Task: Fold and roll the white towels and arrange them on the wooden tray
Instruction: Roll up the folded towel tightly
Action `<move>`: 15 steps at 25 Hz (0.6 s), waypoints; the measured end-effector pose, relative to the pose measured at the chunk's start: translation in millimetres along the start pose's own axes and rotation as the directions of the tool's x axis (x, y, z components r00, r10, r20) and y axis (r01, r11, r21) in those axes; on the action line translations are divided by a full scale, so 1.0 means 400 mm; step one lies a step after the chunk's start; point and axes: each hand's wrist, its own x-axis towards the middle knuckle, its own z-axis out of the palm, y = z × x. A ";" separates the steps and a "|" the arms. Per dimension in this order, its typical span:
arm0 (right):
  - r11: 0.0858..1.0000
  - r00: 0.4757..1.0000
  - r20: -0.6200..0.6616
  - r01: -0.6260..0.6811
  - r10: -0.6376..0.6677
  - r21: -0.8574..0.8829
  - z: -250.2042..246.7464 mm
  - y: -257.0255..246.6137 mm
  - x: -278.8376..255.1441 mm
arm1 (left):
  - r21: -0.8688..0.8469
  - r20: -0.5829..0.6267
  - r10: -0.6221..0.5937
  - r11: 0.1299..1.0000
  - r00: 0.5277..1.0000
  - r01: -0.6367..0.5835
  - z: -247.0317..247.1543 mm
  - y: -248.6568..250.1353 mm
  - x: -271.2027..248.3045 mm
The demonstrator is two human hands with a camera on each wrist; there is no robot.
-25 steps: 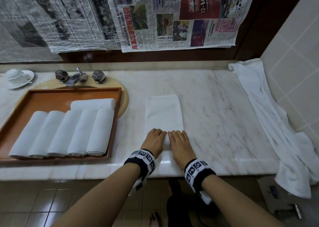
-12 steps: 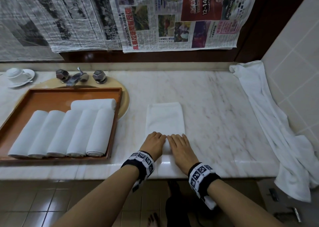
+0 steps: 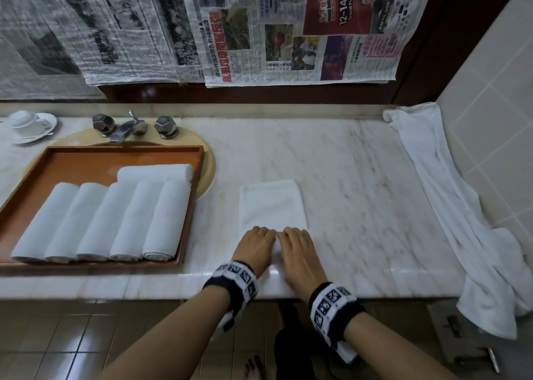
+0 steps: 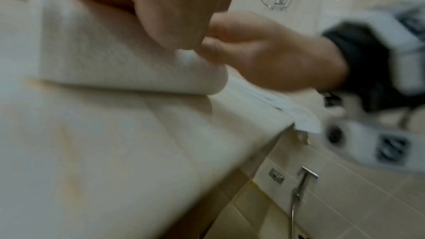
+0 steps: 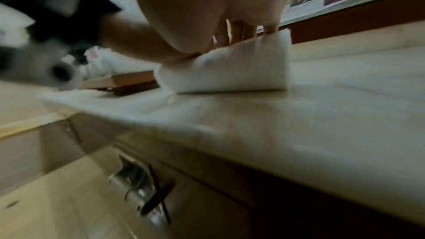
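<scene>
A folded white towel [image 3: 272, 203] lies flat on the marble counter, its near end rolled up under both hands. My left hand [image 3: 255, 242] and right hand [image 3: 297, 244] sit side by side on the roll, fingers curled over its top. The left wrist view shows the roll [image 4: 115, 52] under my left hand [image 4: 161, 6], with the right hand [image 4: 264, 57] beside it. In the right wrist view my right hand [image 5: 207, 6] has its fingers over the roll [image 5: 230, 72]. To the left, the wooden tray [image 3: 86, 160] holds several rolled towels [image 3: 101, 221].
A large white towel [image 3: 450, 206] drapes along the right wall and over the counter's front edge [image 3: 144, 284]. A tap [image 3: 129, 125] and a sink rim lie behind the tray. A cup on a saucer [image 3: 28, 122] stands at the far left. Newspapers cover the wall.
Both hands have moved away from me, rolling the towel's near end forward. The flat part of the towel ahead of them has grown shorter.
</scene>
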 end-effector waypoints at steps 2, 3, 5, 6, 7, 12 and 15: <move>0.999 0.999 0.004 0.035 -0.035 -0.027 0.010 -0.002 -0.023 | 0.023 0.140 -0.051 0.999 0.989 0.048 -0.028 -0.006 0.044; 0.999 0.999 0.003 0.048 -0.047 -0.027 0.002 0.003 -0.016 | 0.036 0.190 -0.061 0.998 0.980 0.055 -0.037 -0.007 0.059; 0.998 0.998 -0.005 0.055 -0.055 -0.018 -0.017 0.017 0.014 | 0.037 0.179 -0.056 0.998 0.982 0.050 -0.046 -0.003 0.060; 0.998 0.998 0.013 0.059 -0.059 0.000 -0.028 0.024 0.028 | 0.015 0.142 -0.054 0.998 0.988 0.053 -0.044 0.000 0.048; 0.998 0.997 0.040 0.063 -0.064 0.027 -0.041 0.028 0.038 | -0.020 0.090 -0.049 0.999 0.995 0.051 -0.039 0.004 0.030; 0.994 0.986 0.132 0.091 -0.099 0.064 -0.067 0.042 0.062 | 0.091 -0.096 0.048 0.995 0.994 -0.040 0.016 0.033 -0.067; 0.997 0.976 0.205 0.064 -0.071 0.041 -0.077 0.033 0.073 | 0.243 0.041 -0.029 0.970 0.999 0.018 0.043 0.038 -0.081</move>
